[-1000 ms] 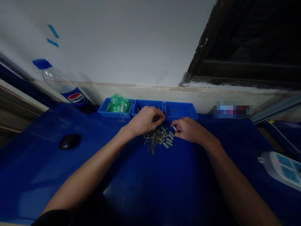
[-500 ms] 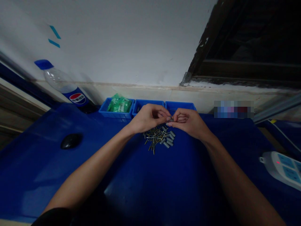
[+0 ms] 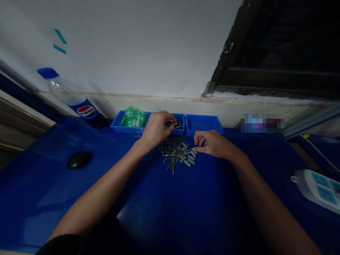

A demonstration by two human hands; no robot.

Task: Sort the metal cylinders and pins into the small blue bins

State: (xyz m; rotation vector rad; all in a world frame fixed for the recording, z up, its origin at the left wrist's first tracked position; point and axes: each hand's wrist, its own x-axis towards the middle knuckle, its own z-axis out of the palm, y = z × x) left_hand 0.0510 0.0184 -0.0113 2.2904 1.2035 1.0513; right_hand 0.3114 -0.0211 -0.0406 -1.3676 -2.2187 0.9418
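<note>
My left hand (image 3: pixel 159 127) is over the middle blue bin (image 3: pixel 180 132), fingers curled and thumb near the fingertips. Whatever it pinches, if anything, is hidden. Small grey cylinders (image 3: pixel 177 124) lie in that bin beside the fingertips. My right hand (image 3: pixel 211 143) hovers low at the right of a pile, fingers bent, with a gap between thumb and index finger. Its thumb tip is at the edge of several loose grey cylinders (image 3: pixel 190 158); contact is unclear. Thin metal pins (image 3: pixel 172 152), brassy and silvery, form a heap left of the cylinders.
The right blue bin (image 3: pixel 209 124) holds one thin pin (image 3: pixel 195 124). Green packets (image 3: pixel 135 117) fill the left blue bin (image 3: pixel 127 130). A Pepsi bottle (image 3: pixel 71 95) stands at the back left, with a black mouse (image 3: pixel 79 160) before it. At right is a white power strip (image 3: pixel 317 189).
My hands were together above the pile, fingertips meeting on a small piece. They have parted: the left moved left to the middle bin, the right came down beside the loose cylinders.
</note>
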